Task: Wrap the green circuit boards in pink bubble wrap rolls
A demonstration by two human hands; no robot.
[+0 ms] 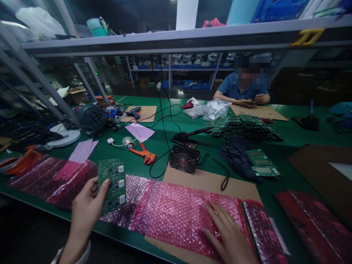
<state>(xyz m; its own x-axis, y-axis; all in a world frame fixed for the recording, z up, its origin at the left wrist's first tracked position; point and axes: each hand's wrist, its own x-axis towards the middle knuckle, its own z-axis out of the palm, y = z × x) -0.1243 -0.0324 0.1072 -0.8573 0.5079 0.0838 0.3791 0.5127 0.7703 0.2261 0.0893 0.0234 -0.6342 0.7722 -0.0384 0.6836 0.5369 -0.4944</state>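
Observation:
My left hand (89, 203) grips a green circuit board (112, 185) by its left edge, thumb across its face. Several white labels show along the board's right side. The board is held up over a long strip of pink bubble wrap (170, 209) that runs across the front of the table. My right hand (227, 231) lies with fingers spread on the right part of this wrap. Just right of that hand, a folded bubble-wrapped bundle (264, 233) sits at the strip's end, with a green edge showing along its left side.
Behind the wrap are a black fan (184, 159), orange wire strippers (144, 154), a soldering iron (192, 134) and loose cables. Stacked circuit boards (244, 128) lie farther back. Another wrapped bundle (316, 223) and a cardboard box (321, 165) stand right. A co-worker (243, 88) sits opposite. A shelf (165, 42) spans overhead.

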